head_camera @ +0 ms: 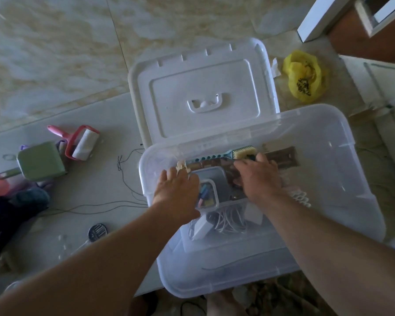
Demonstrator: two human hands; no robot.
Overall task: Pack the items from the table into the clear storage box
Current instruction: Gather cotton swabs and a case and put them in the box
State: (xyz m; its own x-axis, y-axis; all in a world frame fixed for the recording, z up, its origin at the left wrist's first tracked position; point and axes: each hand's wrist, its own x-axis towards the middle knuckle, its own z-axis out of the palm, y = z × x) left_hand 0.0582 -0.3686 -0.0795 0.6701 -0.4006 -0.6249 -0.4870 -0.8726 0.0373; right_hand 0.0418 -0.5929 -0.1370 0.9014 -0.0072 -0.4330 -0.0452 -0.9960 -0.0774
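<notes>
The clear storage box (342,142) stands open in the middle right of the head view. Both my hands reach into it. My right hand (258,176) grips the head end of a teal brush (214,158) with pale bristles, lying along the far wall. My left hand (177,190) rests by the brush's handle end, fingers curled over a small pale object that I cannot identify. Under my hands sit a small clear case of coloured pieces (206,193), white cables (228,221) and a brown strip (283,155).
The box's white lid (203,92) lies flat behind it. On the table to the left are a pink lint roller (80,142), a green case (40,160), dark thread (123,174), a round metal drain cover (97,231) and dark cloth (14,208). A yellow bag (303,76) lies on the floor.
</notes>
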